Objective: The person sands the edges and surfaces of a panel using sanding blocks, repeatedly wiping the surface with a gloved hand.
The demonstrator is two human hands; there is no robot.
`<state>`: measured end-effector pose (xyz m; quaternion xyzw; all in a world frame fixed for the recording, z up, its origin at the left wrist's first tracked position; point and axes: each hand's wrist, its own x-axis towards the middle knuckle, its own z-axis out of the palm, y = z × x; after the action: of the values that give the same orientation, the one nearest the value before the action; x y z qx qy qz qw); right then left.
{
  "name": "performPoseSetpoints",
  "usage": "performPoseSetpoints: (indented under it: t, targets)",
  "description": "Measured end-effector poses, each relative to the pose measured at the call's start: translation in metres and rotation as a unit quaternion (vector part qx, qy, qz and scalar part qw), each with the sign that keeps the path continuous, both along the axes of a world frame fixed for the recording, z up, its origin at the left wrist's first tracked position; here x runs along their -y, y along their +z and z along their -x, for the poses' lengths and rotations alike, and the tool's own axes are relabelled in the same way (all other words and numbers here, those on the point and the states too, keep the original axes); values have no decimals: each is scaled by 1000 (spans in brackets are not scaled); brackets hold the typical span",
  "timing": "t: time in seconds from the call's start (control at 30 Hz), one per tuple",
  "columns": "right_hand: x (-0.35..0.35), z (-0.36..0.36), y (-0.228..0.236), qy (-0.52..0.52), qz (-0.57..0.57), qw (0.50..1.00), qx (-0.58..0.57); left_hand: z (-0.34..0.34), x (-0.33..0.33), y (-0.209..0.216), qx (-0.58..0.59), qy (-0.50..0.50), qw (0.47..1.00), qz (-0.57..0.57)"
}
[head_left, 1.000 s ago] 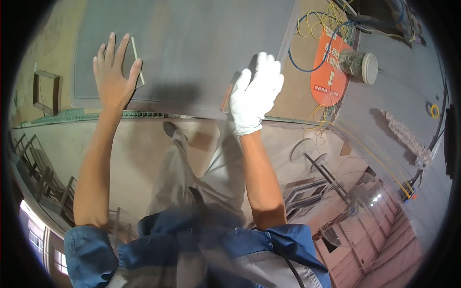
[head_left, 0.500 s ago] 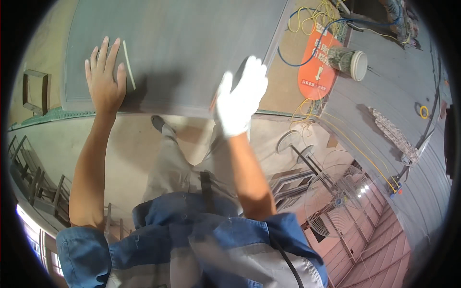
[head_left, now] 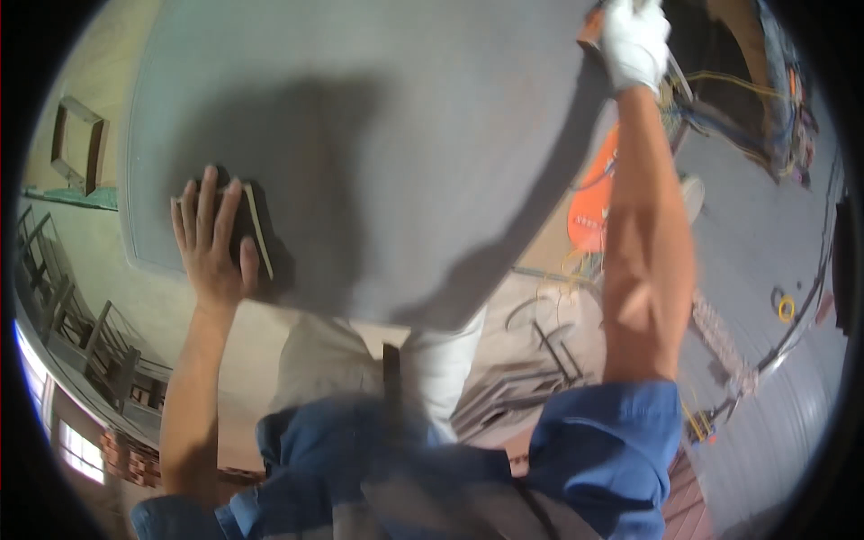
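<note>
Panel (head_left: 450,171), corner pointing nearward, long axis unclear

A rectangular frame (head_left: 94,153) lies at far left, an orange sign (head_left: 589,214) and yellow ring (head_left: 780,309) at right.

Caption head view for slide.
Bare left hand over a pale-edged pad on a grey panel; gloved right hand near the panel's right edge.

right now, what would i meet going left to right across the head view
Square frame, bare left hand, white-gloved right hand, long fuzzy strip, yellow ring.
</note>
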<state>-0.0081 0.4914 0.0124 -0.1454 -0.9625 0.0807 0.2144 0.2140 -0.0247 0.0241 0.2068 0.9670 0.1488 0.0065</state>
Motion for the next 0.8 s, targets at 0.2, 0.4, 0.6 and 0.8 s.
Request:
performPoseSetpoints:
  t: [0.2, 0.4, 0.6, 0.8]
  targets:
    - [176, -247, 22, -85, 10, 991, 101, 9, -15, -11, -19, -16, 999, -26]
    - [261, -340, 43, -82, 144, 980, 107, 10, -7, -12, -74, -12, 996, -48]
    - [176, -232, 23, -125, -105, 946, 278, 16, -15, -32, -135, -39, 988, -68]
    - [280, -323, 25, -86, 14, 994, 67, 73, 89, -45, -142, -120, 980, -75]
